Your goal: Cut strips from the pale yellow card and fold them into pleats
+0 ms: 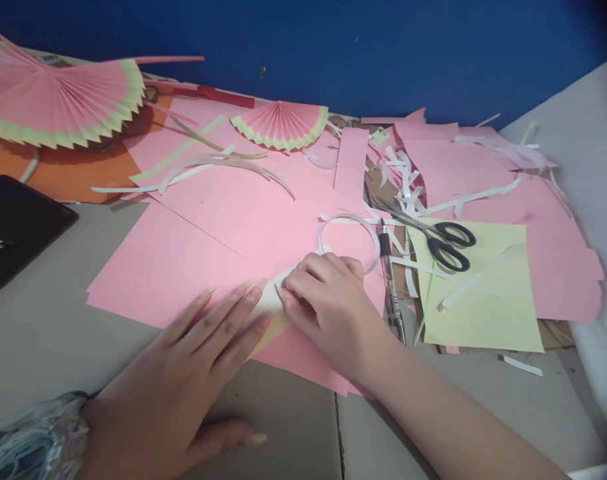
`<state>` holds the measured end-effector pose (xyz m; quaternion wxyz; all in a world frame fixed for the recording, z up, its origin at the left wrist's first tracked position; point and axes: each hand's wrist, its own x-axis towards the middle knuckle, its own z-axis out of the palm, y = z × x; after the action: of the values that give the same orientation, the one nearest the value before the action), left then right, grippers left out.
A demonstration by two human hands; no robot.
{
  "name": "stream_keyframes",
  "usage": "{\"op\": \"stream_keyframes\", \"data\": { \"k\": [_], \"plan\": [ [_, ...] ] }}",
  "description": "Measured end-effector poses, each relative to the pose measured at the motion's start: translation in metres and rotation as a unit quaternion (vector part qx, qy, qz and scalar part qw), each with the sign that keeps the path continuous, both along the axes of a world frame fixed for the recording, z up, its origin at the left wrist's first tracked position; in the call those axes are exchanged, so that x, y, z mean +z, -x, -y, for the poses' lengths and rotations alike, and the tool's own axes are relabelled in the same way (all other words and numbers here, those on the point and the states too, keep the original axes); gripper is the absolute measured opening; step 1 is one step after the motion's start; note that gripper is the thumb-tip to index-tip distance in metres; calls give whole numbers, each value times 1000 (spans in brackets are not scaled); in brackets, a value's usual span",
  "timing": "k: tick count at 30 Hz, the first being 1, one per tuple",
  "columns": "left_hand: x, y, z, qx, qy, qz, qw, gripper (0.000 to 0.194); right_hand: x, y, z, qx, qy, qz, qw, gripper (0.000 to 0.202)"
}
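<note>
A narrow, cream-and-white piece of paper (270, 303) is being kept between the two hands, on flat pink paper sheets (208, 240). Its long axis is being seen running diagonally, from lower left to upper right, passing under the right hand (338, 313). Its left edge is being overlapped by the left hand (183, 360), whose fingers are being held straight and unclenched, gripping nothing. The right hand's fingers are being bent and bunched on the paper; whether it is being pinched cannot be told. Neither hand is being placed nearer: both are touching it.
</note>
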<state>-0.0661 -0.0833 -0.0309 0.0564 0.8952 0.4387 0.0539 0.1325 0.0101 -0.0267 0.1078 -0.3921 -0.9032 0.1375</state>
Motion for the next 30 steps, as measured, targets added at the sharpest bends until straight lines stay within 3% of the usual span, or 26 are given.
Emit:
{"op": "stream_keyframes", "data": {
  "k": [9,15,30],
  "plan": [
    [1,-2,2,27,19,17,999,80,-1,1,-1,-8,11,2,1000,20],
    [0,0,1,-5,-4,-4,1000,81,-1,2,-1,-7,17,0,1000,18],
    [15,-15,-7,30,15,-46,998,88,2,1,1,0,1,14,1000,22]
  ]
}}
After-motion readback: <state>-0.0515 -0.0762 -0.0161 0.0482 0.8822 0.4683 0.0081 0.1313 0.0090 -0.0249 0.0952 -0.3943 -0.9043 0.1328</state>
